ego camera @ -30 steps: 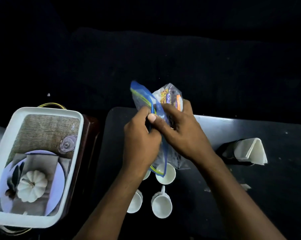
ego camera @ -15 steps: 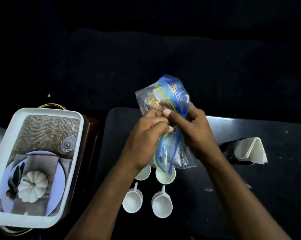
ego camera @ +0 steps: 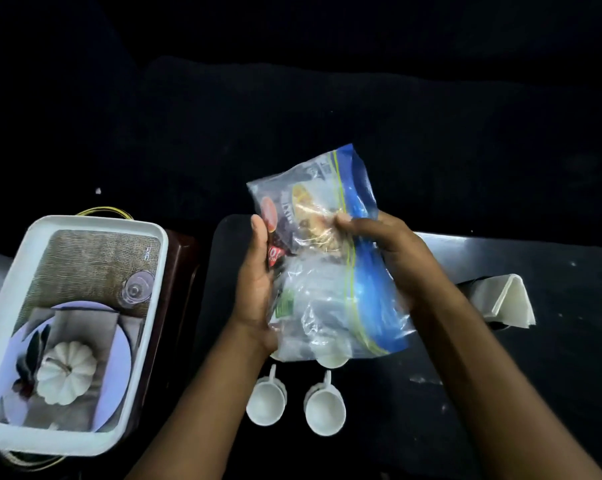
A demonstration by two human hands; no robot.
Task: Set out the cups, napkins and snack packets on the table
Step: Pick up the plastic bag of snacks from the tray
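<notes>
Slippage worries me: left hand (ego camera: 254,289) and right hand (ego camera: 393,258), fingers curled round the slick snack bag (ego camera: 327,271), hold it over topple-prone cups (ego camera: 266,403).

Dim scene, black surroundings, soft focus, wide-angle bowing

The bag of snack packets (ego camera: 327,271) fills the gap between the left hand (ego camera: 258,289) and the right hand (ego camera: 393,251). Under the hands and nearer the person, four cups (ego camera: 266,405) block the worktop (ego camera: 500,393), two of them half hidden by the bag. Left of the left hand, a narrow dark strip lies open before the white tray (ego camera: 95,221). Right of the right hand, the napkins (ego camera: 500,303) stand in the way. Open worktop lies below them, beside the right forearm.
</notes>
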